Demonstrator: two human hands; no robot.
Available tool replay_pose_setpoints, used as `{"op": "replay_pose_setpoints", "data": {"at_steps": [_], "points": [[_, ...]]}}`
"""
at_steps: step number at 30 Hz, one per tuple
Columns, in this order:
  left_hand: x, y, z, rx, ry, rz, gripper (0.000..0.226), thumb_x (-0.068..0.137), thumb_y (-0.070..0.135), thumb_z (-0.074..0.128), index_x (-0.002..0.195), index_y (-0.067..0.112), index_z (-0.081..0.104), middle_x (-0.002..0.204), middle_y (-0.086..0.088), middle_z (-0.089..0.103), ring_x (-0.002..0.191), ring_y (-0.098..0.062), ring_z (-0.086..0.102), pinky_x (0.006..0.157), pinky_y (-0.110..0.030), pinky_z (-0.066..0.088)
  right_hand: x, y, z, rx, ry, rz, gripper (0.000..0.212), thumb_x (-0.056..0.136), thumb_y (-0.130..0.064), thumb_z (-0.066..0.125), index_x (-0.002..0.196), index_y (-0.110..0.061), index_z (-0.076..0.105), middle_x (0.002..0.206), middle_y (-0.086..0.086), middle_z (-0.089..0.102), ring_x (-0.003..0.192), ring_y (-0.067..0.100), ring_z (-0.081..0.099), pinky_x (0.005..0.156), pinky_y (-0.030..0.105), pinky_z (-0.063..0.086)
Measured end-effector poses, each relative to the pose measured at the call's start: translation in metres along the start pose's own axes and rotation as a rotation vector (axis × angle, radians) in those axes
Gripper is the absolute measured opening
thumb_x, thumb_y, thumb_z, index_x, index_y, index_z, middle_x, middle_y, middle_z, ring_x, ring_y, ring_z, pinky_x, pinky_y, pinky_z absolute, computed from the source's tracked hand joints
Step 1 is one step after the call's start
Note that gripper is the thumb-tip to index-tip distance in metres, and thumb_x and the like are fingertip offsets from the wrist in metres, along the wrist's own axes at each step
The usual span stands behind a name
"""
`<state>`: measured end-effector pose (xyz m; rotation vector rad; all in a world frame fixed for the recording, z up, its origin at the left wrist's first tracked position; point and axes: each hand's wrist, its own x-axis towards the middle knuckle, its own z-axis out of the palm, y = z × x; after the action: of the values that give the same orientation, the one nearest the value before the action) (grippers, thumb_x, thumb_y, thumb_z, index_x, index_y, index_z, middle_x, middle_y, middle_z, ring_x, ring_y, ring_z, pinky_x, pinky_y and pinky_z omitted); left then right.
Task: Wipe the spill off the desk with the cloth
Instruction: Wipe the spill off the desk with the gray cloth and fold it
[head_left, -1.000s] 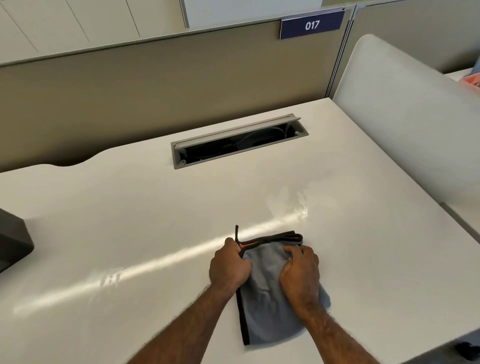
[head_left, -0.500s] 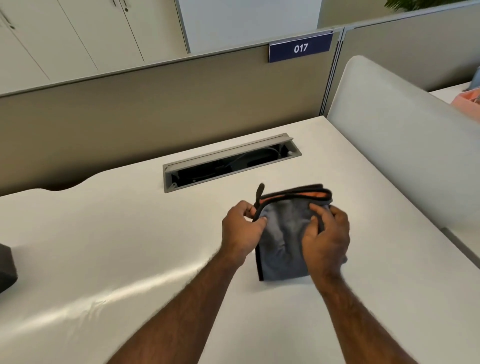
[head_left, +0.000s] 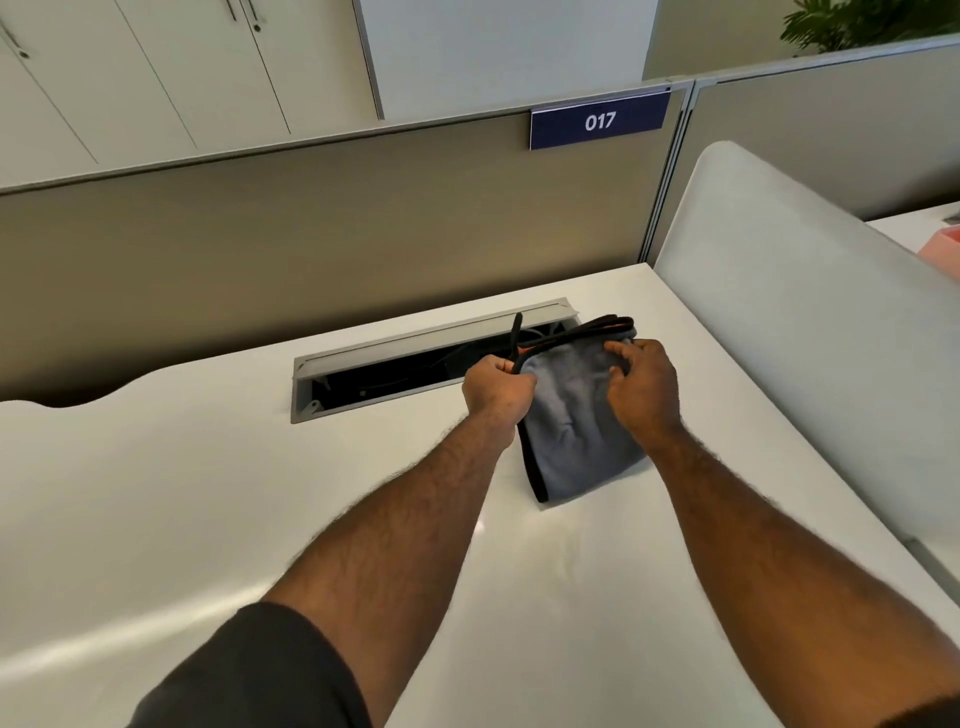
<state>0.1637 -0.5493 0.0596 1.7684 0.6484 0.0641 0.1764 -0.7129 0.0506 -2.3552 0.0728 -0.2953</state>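
The open cable tray (head_left: 395, 364) set into my desk (head_left: 208, 493) holds dark cables; its grey lid stands tilted up along the far side. My left hand (head_left: 496, 392) is closed in a fist around the black-trimmed edge of the grey cloth (head_left: 576, 431), a black loop sticking up above my knuckles. My right hand (head_left: 644, 389) pinches the cloth's upper right part, fingers curled into the fabric. The folded cloth hangs between both hands, its lower end touching the desk just beside the tray's right end. Half a second ago the cloth was nearer to me, clear of the tray; now its top edge overlaps the tray's corner.
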Motion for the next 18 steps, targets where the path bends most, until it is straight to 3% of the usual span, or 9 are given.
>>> {"op": "replay_pose_setpoints", "data": {"at_steps": [3, 5, 7, 10, 13, 18], "points": [[0.021, -0.007, 0.006, 0.03, 0.062, 0.039, 0.018, 0.075, 0.013, 0.071, 0.088, 0.015, 0.06, 0.093, -0.005, 0.064, 0.078, -0.018, 0.06, 0.057, -0.024, 0.049, 0.016, 0.006, 0.013, -0.011, -0.108, -0.008, 0.046, 0.089, -0.004, 0.053, 0.135, -0.008, 0.052, 0.136, 0.014, 0.049, 0.124, 0.031, 0.049, 0.104, 0.031, 0.036], [0.031, -0.017, 0.008, 0.081, 0.062, 0.103, 0.038, 0.076, 0.013, 0.071, 0.111, 0.015, 0.055, 0.113, -0.006, 0.058, 0.091, -0.02, 0.06, 0.076, -0.032, 0.055, 0.023, 0.012, 0.021, -0.056, -0.184, -0.025, 0.054, 0.088, -0.005, 0.055, 0.141, -0.006, 0.044, 0.143, 0.014, 0.045, 0.13, 0.031, 0.044, 0.107, 0.032, 0.033], [0.031, -0.031, 0.008, 0.203, -0.001, 0.25, 0.057, 0.078, 0.013, 0.067, 0.131, 0.014, 0.045, 0.133, -0.01, 0.048, 0.112, -0.025, 0.056, 0.097, -0.03, 0.047, 0.023, 0.022, 0.029, -0.168, -0.227, -0.022, 0.062, 0.087, -0.013, 0.057, 0.145, -0.006, 0.034, 0.149, 0.015, 0.037, 0.134, 0.033, 0.038, 0.11, 0.037, 0.031], [0.022, -0.055, 0.012, 0.564, -0.193, 0.478, 0.066, 0.083, 0.031, 0.062, 0.142, 0.017, 0.036, 0.158, -0.008, 0.022, 0.139, -0.023, 0.033, 0.108, -0.029, 0.031, 0.011, 0.034, 0.042, -0.434, -0.242, -0.022, 0.072, 0.091, -0.038, 0.053, 0.15, -0.011, 0.023, 0.159, 0.015, 0.017, 0.143, 0.032, 0.022, 0.116, 0.042, 0.021], [0.019, -0.076, 0.017, 0.957, -0.338, 0.623, 0.07, 0.089, 0.054, 0.045, 0.148, 0.02, 0.028, 0.161, -0.008, 0.013, 0.146, -0.026, 0.017, 0.117, -0.04, 0.019, -0.003, 0.037, 0.062, -0.483, -0.305, -0.094, 0.072, 0.094, -0.055, 0.038, 0.152, -0.018, 0.017, 0.161, 0.01, 0.011, 0.147, 0.029, 0.013, 0.119, 0.042, 0.012], [0.026, -0.092, 0.014, 1.202, -0.468, 0.606, 0.079, 0.09, 0.068, 0.021, 0.153, 0.025, 0.0, 0.162, -0.003, -0.009, 0.149, -0.021, -0.006, 0.121, -0.043, 0.002, -0.015, 0.048, 0.079, -0.564, -0.429, -0.064, 0.07, 0.096, -0.06, 0.018, 0.153, -0.024, 0.0, 0.163, 0.007, -0.002, 0.149, 0.026, -0.002, 0.12, 0.044, 0.0]]}}
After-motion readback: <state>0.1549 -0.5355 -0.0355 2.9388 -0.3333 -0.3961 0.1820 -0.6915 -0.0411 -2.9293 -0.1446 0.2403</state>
